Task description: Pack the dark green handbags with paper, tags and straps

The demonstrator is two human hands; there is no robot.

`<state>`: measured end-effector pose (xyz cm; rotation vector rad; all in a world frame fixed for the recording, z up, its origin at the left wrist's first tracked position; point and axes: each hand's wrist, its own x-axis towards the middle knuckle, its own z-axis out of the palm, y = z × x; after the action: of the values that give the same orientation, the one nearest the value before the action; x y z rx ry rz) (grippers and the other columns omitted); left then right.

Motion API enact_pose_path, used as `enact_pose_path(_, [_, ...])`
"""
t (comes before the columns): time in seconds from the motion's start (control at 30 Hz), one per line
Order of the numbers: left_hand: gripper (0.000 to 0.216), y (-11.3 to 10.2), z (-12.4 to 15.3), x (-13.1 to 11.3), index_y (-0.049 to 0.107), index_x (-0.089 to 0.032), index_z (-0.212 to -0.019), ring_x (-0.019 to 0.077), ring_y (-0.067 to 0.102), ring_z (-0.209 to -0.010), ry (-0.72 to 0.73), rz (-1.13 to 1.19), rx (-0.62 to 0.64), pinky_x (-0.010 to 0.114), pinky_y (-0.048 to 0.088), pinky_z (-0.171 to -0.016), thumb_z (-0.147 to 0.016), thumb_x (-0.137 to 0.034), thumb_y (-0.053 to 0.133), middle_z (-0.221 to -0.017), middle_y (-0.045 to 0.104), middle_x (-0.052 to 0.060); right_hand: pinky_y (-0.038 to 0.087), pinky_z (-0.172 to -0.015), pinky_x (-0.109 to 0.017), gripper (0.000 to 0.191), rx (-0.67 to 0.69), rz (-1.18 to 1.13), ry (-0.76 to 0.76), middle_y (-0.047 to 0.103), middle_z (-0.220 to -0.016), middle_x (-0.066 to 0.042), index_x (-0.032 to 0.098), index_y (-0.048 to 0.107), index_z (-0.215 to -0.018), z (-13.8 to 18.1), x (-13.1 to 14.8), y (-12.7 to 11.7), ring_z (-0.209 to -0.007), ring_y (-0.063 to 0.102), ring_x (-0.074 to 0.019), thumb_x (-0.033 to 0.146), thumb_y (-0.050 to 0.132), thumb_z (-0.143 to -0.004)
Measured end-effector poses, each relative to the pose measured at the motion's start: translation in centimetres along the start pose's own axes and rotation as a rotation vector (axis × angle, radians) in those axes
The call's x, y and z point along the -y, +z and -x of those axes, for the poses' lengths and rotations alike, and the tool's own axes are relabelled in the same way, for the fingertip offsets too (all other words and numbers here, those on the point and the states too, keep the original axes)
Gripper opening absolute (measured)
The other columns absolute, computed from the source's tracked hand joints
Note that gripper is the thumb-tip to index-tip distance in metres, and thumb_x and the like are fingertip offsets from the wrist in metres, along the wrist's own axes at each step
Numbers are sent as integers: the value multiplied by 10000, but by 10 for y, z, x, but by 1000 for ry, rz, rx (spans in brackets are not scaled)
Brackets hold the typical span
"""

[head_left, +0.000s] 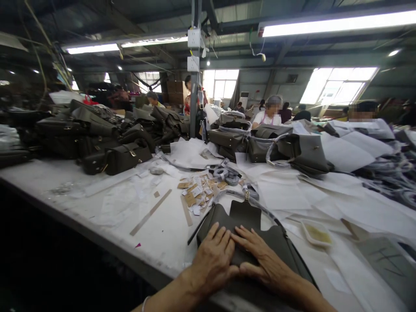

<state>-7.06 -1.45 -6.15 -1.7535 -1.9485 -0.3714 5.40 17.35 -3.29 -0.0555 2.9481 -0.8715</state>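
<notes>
A dark olive-grey handbag (273,240) lies at the table's front edge, its flap tab (245,214) pointing away from me. Its handle (260,203), wrapped in clear plastic, arches behind the bag. My left hand (214,253) rests flat on the bag, fingers stretched forward. Beside it, my right hand (260,255) also presses flat on the bag, fingers extended and angled to the left. The two thumbs nearly meet. Neither hand grips anything. Just beyond the bag lies a heap of small brown and white tags (198,190).
Dark handbags (126,154) are piled at the back left, and more bags (292,149) stand at the back right. White paper sheets (289,193) and a small tray with yellowish contents (316,232) lie on the right. A post (194,104) rises behind the table (107,212). Several people are farther back.
</notes>
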Motion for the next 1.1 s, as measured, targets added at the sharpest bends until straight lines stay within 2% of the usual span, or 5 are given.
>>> enact_pose_path(0.2, [516,-14,13,14,609,-153,-1245,259,587,-1220,-217,-41,-8,376,497,-1001,-957,-548,446,-1314,625,128,139,-1191,-588,579,-56,-142,136,367,-1543,-69,314,503,-1415,8,0,1,-1460,242,-311,610,497,-918])
enact_pose_path(0.5, [677,12,43,1,336,-76,-1477,280,389,-1398,-196,-79,61,392,399,-1099,-925,-413,536,-1501,425,168,133,-1168,-648,640,-60,109,1,366,-1548,-56,399,472,-1414,-19,9,15,-1447,264,-351,649,594,-838])
enact_pose_path(0.73, [659,5,9,15,548,-139,-1313,255,609,-1159,-227,24,102,379,475,-995,-885,-639,512,-1283,644,124,179,-1157,-653,832,-14,32,-129,419,-1512,-89,354,464,-1432,-36,-4,8,-1417,326,-368,707,687,-712])
enact_pose_path(1.0, [894,18,-6,28,224,-145,-1529,279,331,-1425,-114,103,193,448,267,-1173,-858,-633,556,-1551,357,123,166,-1172,-631,924,-88,36,-124,367,-1541,-107,312,447,-1453,-35,-9,12,-1423,311,-375,561,809,-641])
enact_pose_path(1.1, [848,14,-5,28,307,-127,-1499,271,444,-1353,-101,74,178,412,344,-1125,-874,-667,498,-1475,472,137,166,-1168,-632,956,-60,9,-142,371,-1540,-108,310,423,-1469,-35,-11,13,-1424,308,-374,631,781,-642])
